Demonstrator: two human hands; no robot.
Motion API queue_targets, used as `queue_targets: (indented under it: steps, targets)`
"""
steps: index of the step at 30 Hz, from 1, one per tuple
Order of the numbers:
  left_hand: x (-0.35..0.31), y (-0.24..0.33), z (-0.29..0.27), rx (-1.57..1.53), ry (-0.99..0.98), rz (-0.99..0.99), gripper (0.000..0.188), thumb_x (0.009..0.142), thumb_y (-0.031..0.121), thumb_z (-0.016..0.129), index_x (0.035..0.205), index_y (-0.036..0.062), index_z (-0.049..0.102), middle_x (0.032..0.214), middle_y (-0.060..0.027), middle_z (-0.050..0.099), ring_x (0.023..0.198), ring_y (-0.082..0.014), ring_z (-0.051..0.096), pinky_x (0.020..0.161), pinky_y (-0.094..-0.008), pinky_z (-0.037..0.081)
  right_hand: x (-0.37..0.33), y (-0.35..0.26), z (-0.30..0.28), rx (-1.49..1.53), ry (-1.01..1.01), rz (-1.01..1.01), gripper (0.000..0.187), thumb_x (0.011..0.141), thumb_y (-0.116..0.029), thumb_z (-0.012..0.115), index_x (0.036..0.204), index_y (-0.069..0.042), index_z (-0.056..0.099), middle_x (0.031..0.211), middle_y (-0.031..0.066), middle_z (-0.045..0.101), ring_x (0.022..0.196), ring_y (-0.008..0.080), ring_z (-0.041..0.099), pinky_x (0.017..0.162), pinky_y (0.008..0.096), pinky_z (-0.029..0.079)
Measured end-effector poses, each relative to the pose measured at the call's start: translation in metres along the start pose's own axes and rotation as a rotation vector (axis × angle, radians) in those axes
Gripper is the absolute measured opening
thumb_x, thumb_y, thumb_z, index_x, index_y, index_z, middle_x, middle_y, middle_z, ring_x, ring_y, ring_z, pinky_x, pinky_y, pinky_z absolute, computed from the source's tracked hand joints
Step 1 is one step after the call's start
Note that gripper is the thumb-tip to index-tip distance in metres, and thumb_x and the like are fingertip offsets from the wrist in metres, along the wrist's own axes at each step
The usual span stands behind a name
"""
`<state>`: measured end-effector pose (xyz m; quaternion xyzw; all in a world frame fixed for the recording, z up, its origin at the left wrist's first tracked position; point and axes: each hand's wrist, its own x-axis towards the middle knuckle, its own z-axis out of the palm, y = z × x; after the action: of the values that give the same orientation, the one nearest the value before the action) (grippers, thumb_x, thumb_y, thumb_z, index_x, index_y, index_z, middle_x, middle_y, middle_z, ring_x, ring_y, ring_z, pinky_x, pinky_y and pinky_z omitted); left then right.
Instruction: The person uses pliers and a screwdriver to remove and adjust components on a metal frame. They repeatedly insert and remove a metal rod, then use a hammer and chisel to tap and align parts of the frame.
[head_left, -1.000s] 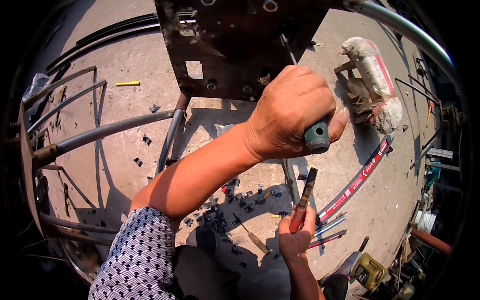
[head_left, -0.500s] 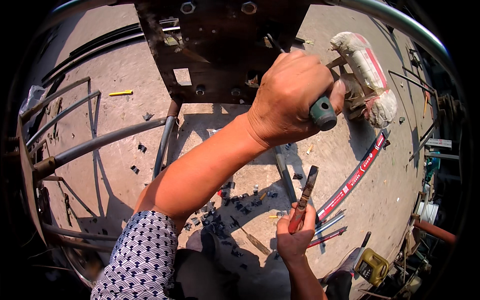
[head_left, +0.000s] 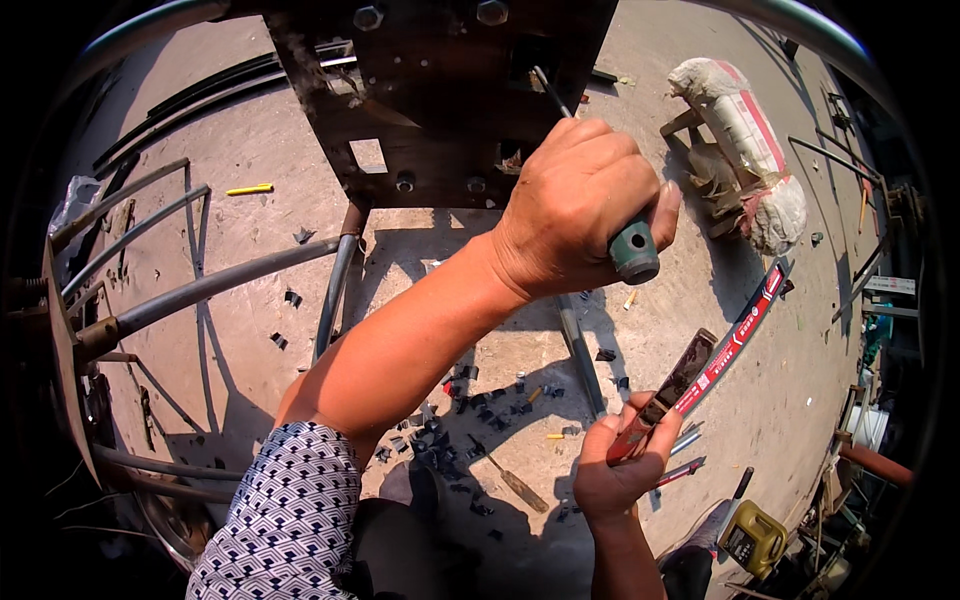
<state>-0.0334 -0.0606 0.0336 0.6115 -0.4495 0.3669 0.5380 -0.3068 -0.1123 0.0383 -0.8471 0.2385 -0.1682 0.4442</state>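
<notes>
The person's left hand (head_left: 585, 205) is closed in a fist around the dark green handle of a screwdriver (head_left: 635, 252), with the butt end pointing back toward the wearer. The tool's thin shaft slants up and away to a dark opening in a brown metal plate (head_left: 430, 130); whether its tip enters the opening is hard to tell in the shadow. Lower down, the right hand (head_left: 625, 465) pinches a red-and-dark channel-shaped piece (head_left: 685, 370) between thumb and fingers, its dark end pointing up and to the right. Just beyond that piece, a long red printed strip (head_left: 735, 335) runs along the floor.

The plate bears bolts and square cut-outs, and a grey tube (head_left: 230, 275) reaches toward its lower left corner. Below the left forearm, black scraps (head_left: 430, 450) are scattered on the concrete floor (head_left: 270, 130), with a wooden-handled tool (head_left: 522, 487) lying beside them. Farther out are a yellow pen (head_left: 250, 189) on the left, a wrapped pale bundle (head_left: 740, 130) at upper right and an olive jug (head_left: 752, 538) at lower right.
</notes>
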Motion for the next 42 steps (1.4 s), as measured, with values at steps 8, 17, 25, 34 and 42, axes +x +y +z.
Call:
queue_targets:
  steps: [8,17,25,34,42]
  targets:
    - [0.018,-0.004,0.012,-0.025,0.099,0.006,0.023,0.08,0.003,0.078,0.072,0.0074,0.057,0.066,-0.0069,0.053,0.059,-0.0268,0.054,0.058,-0.0374,0.044,0.068,-0.042,0.007,-0.13,0.39,-0.456,0.029,0.096,-0.001,0.055,0.123,0.008,0.045,0.108,0.0121,0.049,0.092,0.0168,0.048,0.082,0.0301,0.044]
    - [0.013,-0.008,-0.008,-0.084,0.078,-0.025,0.024,0.078,-0.002,0.077,0.072,0.007,0.056,0.067,-0.0067,0.05,0.058,-0.0249,0.049,0.056,-0.036,0.04,0.09,-0.046,0.033,-0.218,0.426,-0.503,0.031,0.095,-0.006,0.066,0.118,0.002,0.048,0.09,0.006,0.049,0.07,0.0114,0.045,0.062,0.0257,0.043]
    - [0.004,-0.011,-0.017,-0.095,0.031,-0.009,0.026,0.077,-0.005,0.078,0.074,0.0086,0.055,0.069,-0.0048,0.054,0.058,-0.0219,0.05,0.056,-0.0338,0.04,0.084,-0.036,0.051,-0.231,0.181,-0.516,0.039,0.09,-0.011,0.079,0.11,-0.001,0.047,0.083,0.0031,0.052,0.059,0.0083,0.047,0.052,0.0228,0.039]
    - [-0.003,-0.008,-0.018,-0.085,-0.06,-0.005,0.025,0.078,-0.004,0.077,0.075,0.0088,0.056,0.07,-0.0047,0.056,0.061,-0.022,0.053,0.057,-0.0335,0.041,0.093,-0.022,0.052,-0.205,0.278,-0.622,0.064,0.07,-0.006,0.09,0.118,-0.004,0.048,0.088,0.0096,0.056,0.069,0.0292,0.058,0.059,0.038,0.05]
    - [-0.01,-0.006,-0.018,-0.112,-0.052,-0.022,0.023,0.079,-0.004,0.077,0.074,0.0078,0.057,0.069,-0.0045,0.056,0.06,-0.0199,0.052,0.057,-0.0328,0.041,0.102,-0.027,0.052,-0.303,0.199,-0.625,0.061,0.07,-0.006,0.09,0.115,-0.003,0.049,0.088,0.0109,0.057,0.072,0.031,0.061,0.058,0.0413,0.051]
